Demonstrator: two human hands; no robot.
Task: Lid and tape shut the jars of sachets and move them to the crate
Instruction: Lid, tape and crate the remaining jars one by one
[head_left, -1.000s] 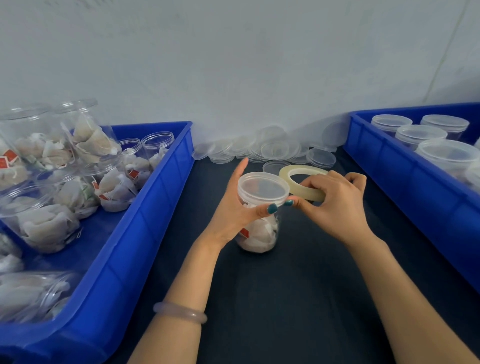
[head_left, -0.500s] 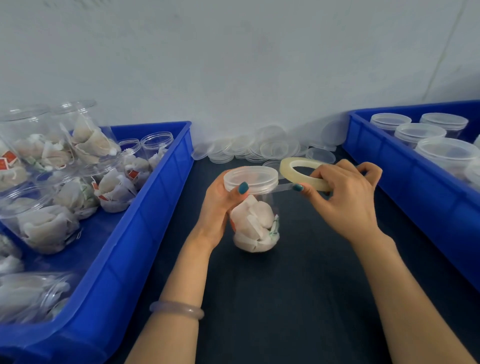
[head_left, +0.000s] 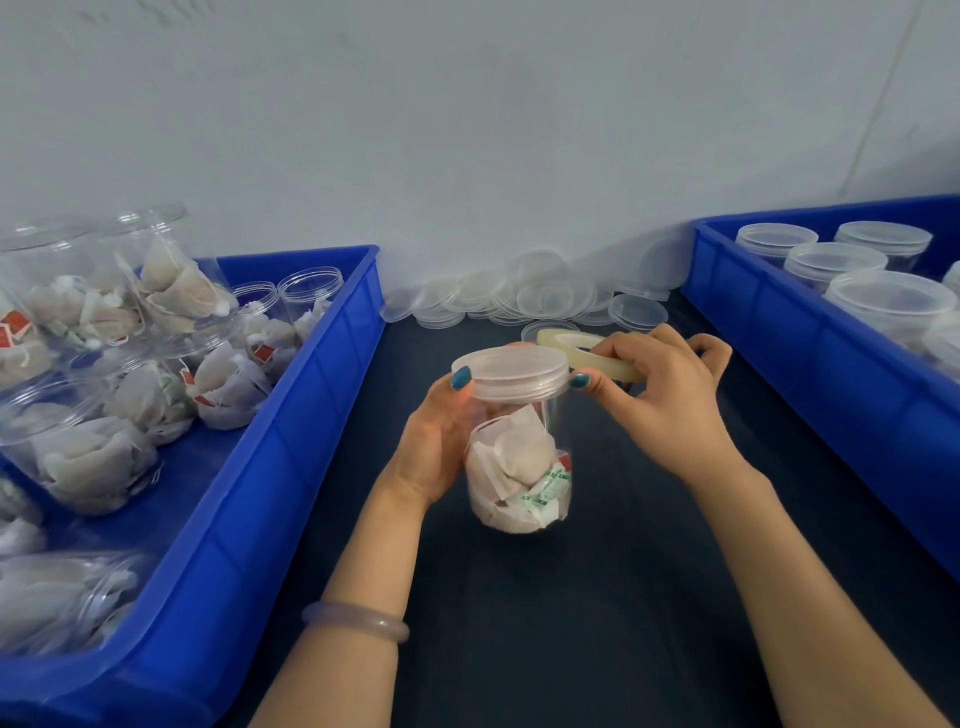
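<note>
A clear jar of sachets (head_left: 519, 478) with a translucent lid (head_left: 511, 371) stands tilted on the dark table in the middle. My left hand (head_left: 441, 441) grips the jar from the left, thumb on the lid's rim. My right hand (head_left: 660, 395) holds a pale roll of tape (head_left: 587, 353) just right of the lid, its thumb pressed against the lid's edge. The blue crate (head_left: 810, 343) on the right holds several lidded jars (head_left: 883, 301).
A blue crate (head_left: 291, 441) on the left holds several open jars of sachets (head_left: 156, 353). Loose translucent lids (head_left: 524, 299) lie in a pile along the wall behind the jar. Dark table surface (head_left: 571, 623) spreads in front.
My left hand has turned the jar and shifted its grip to the side. The roll of tape has come closer to the lid, with my right thumb now at the lid's edge.
</note>
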